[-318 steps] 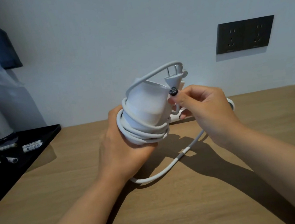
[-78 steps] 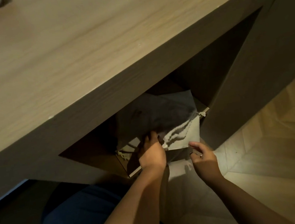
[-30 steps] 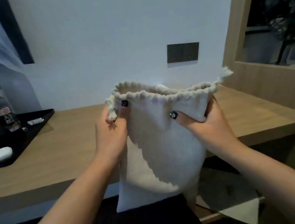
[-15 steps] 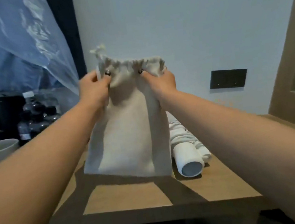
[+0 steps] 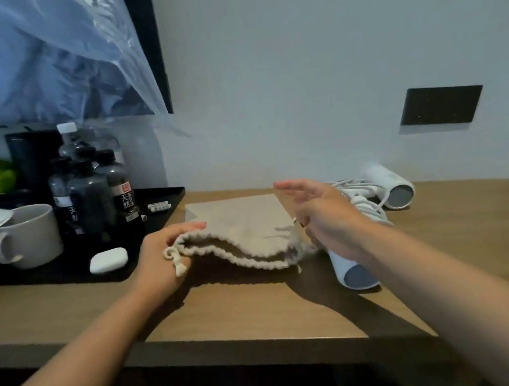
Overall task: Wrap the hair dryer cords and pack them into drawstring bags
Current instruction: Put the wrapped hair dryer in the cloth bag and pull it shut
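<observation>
Bag (image 5: 244, 223) left of hair dryers (image 5: 396, 186)

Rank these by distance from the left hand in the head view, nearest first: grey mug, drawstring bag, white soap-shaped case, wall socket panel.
1. drawstring bag, touching the left hand.
2. white case, on the tray to its left.
3. grey mug, farther left.
4. socket panel, on the far-right wall.

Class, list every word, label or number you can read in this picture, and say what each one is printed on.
"天" then "然", white characters on the front dark bottle's label; its red badge is unreadable.
Second bottle's label: partly hidden, unreadable.
White sachets on the black tray: print too small.
Nothing else shows text.
</observation>
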